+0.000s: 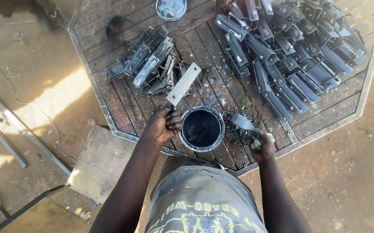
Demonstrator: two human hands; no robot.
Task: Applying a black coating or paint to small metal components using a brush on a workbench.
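Holding a flat metal plate (183, 83) in the left hand (163, 126) and a paintbrush (244, 124) in the right hand (262, 144), over one round can of black paint (202, 128).

Two heaps of dark metal brackets crowd the octagonal slatted table (122, 103): a small heap (146, 62) just behind the plate, a far larger heap (292, 51) at the right rear, too tangled to count. A scatter of small nuts (238, 129) lies under the brush, between the can and the right hand. One round lid (171, 8) sits at the far edge. The left fingers are closed on the plate's lower end, tilting it up and away; the right fist is closed around the brush handle. The can stands between both hands, touching neither. A steel sheet (103, 162) lies on the dirt floor at the left.
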